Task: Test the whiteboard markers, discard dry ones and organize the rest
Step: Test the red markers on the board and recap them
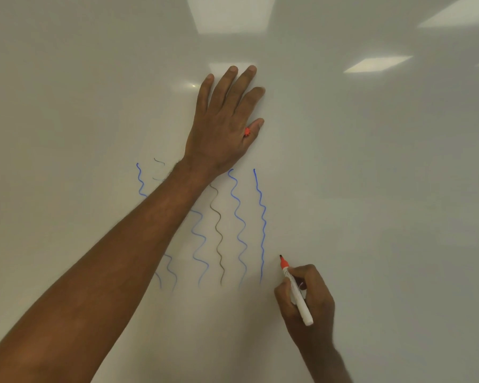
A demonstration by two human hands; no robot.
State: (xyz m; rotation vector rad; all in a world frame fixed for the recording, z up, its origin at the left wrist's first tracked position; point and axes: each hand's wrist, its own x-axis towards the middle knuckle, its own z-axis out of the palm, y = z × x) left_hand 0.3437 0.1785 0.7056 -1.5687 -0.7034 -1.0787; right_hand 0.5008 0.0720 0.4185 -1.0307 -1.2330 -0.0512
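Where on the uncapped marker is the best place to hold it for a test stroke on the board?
On the white barrel just behind the red collar, where the right hand grips the marker now, coming from below right. The marker tilts up-left, tip toward the whiteboard, so this leaves the nib clear.

An office or classroom setting: a glossy whiteboard [371, 189] fills the view, reflecting rectangular ceiling light panels [376, 64], with wavy marker test lines [241, 228] drawn across it.
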